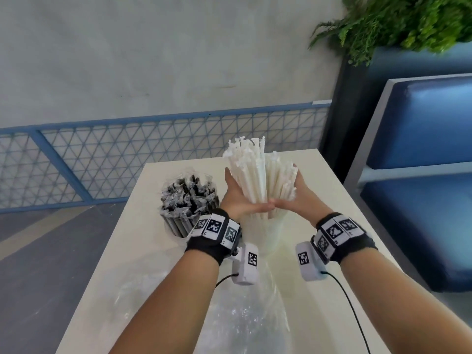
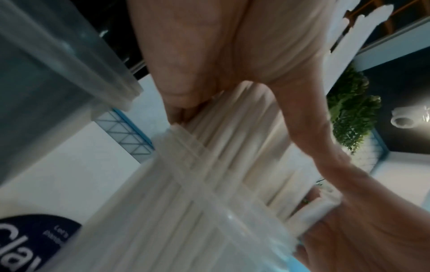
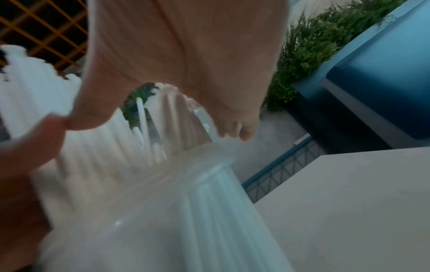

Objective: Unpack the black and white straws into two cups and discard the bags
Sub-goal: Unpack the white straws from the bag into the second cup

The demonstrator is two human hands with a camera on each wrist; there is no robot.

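Note:
A thick bundle of white straws (image 1: 255, 172) (image 2: 232, 147) (image 3: 35, 82) stands upright in a clear cup (image 1: 274, 233) (image 2: 163, 230) (image 3: 163, 220) at the middle of the white table (image 1: 158, 264). My left hand (image 1: 235, 198) (image 2: 197, 55) cups the bundle's left side and my right hand (image 1: 298, 195) (image 3: 186, 55) its right side. The two thumbs meet across the front, just above the cup's rim. To the left, black straws (image 1: 189, 195) in clear wrappers fill a second cup (image 1: 176, 226) (image 2: 46, 64).
A crumpled clear plastic bag (image 1: 242, 315) lies on the table near the front edge, between my forearms. Blue benches (image 1: 421, 175) stand close on the right, a green plant (image 1: 396, 21) above them. A blue mesh fence (image 1: 127, 154) runs behind the table.

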